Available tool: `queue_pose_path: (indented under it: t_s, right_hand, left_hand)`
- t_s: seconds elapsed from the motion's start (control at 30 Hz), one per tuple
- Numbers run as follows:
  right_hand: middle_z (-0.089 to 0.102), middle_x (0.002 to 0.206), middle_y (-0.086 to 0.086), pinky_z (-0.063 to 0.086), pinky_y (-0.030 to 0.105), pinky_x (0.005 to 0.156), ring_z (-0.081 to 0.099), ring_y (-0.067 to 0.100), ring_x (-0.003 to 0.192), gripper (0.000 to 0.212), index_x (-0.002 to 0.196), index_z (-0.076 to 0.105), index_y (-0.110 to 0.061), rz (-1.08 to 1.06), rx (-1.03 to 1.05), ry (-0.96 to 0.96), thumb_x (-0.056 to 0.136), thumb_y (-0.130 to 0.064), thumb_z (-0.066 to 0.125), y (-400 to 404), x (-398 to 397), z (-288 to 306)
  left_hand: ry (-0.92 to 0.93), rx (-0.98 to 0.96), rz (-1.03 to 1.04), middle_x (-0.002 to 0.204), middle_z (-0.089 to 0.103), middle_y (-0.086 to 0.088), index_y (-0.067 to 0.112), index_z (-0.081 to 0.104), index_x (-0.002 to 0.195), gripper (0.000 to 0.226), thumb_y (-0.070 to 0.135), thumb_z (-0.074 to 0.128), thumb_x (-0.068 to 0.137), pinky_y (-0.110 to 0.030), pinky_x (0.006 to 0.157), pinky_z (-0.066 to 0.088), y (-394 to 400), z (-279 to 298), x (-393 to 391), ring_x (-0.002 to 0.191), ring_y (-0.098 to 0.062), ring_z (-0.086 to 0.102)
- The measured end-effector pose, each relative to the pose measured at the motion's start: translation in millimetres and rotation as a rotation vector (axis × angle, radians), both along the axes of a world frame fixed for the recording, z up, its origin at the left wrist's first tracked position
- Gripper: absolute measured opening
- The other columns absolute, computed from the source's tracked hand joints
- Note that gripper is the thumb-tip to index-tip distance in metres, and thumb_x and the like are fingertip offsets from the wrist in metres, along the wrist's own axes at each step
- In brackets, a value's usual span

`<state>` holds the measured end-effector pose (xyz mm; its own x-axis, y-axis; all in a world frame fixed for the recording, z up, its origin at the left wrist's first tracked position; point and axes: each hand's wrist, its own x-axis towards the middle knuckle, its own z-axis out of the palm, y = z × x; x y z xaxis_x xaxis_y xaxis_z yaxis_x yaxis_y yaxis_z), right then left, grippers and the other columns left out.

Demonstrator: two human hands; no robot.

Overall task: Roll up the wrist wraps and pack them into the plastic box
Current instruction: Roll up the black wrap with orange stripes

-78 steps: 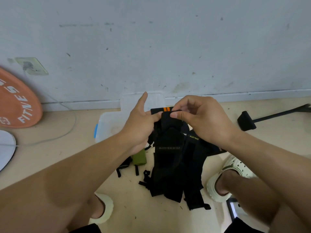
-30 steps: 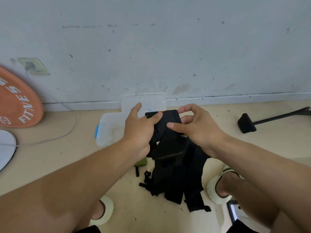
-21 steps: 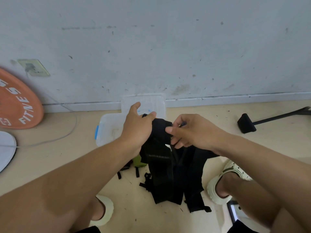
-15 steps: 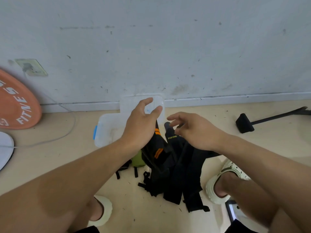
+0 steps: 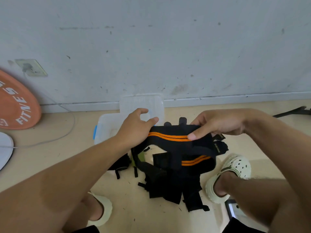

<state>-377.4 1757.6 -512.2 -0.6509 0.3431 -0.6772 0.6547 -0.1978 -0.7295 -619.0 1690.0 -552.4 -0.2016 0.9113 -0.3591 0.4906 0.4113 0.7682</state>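
While my left hand (image 5: 134, 130) and right hand (image 5: 217, 125) pinch the black, orange-striped wrist wrap (image 5: 170, 137) stretched flat between them above the floor, its tail droops onto the pile of black wraps (image 5: 168, 184) between my sandals. Behind, near the wall, sits the plastic box (image 5: 104, 126); its contents I cannot make out.

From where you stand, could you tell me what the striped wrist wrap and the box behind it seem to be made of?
Wrist wrap: soft woven fabric, probably elastic, matte black with orange stripes; it sags between the hands. Plastic box: translucent, faintly glossy plastic with a blue latch.
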Motion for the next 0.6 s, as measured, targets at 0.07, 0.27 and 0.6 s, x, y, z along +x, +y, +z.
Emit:
queue_pose_path:
  t_s: [0.07, 0.27, 0.6]
  right_hand:
    - [0.077, 0.09, 0.011, 0.057, 0.022, 0.064, 0.074, 0.02, 0.075, 0.02, 0.093, 0.08, -0.011, -0.056, -0.01, 0.086, 0.085, -0.029, 0.077, 3.8, 3.6, 2.5]
    - [0.078, 0.087, 0.009, 0.056, 0.02, 0.059, 0.075, 0.017, 0.071, 0.025, 0.114, 0.075, -0.007, -0.116, -0.044, 0.24, 0.091, -0.016, 0.072, -9.1, -13.1, 2.9]
    - [0.071, 0.069, -0.001, 0.044, 0.023, 0.058, 0.06, 0.015, 0.06, 0.036, 0.107, 0.055, -0.016, -0.364, 0.034, 0.327, 0.079, -0.02, 0.078, -8.9, -14.0, 5.0]
  left_hand:
    - [-0.016, -0.024, -0.029, 0.105, 0.071, 0.006, 0.026, 0.042, 0.152, 0.06, 0.048, 0.061, 0.1, -0.027, 0.093, 0.038, -1.1, -1.9, -0.6, 0.108, -0.012, 0.062]
    - [-0.305, 0.062, -0.12, 0.107, 0.077, 0.01, 0.028, 0.067, 0.125, 0.038, 0.054, 0.056, 0.099, -0.039, 0.104, 0.053, -8.1, 7.1, 14.1, 0.106, -0.007, 0.071]
    - [-0.498, -0.028, -0.169, 0.077, 0.067, 0.008, 0.019, 0.058, 0.08, 0.039, 0.056, 0.062, 0.094, -0.027, 0.078, 0.05, -8.6, 9.9, 13.7, 0.081, -0.01, 0.066]
